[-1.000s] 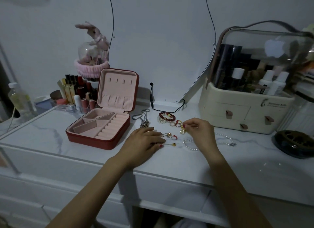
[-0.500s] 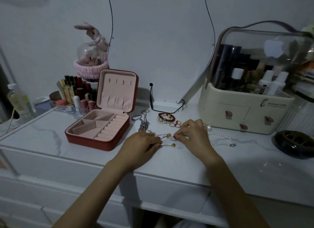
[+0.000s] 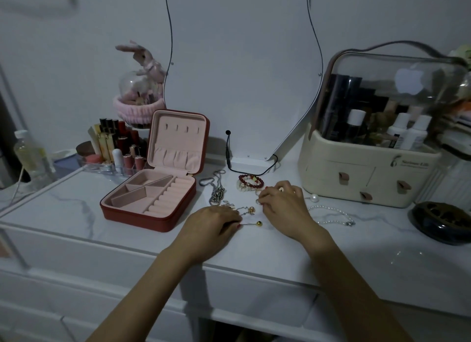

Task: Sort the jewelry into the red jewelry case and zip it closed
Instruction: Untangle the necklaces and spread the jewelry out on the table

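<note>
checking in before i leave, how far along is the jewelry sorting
Done: only the red jewelry case lies open, its compartments empty. In hand: the right hand picks at small rings, the left hand rests by an earring. Left: silver chain, beaded bracelets, pearl necklace, then zipping.

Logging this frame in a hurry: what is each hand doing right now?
Left hand: fingers curled, resting on the table beside a gold-ball pin; a grip cannot be told.
Right hand: fingertips pinch a small ring on the table.

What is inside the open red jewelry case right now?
The red jewelry case shows only bare pink lining: divided compartments, ring rolls, lid hooks and pocket. No jewelry is visible; the pocket's inside is hidden.
</note>
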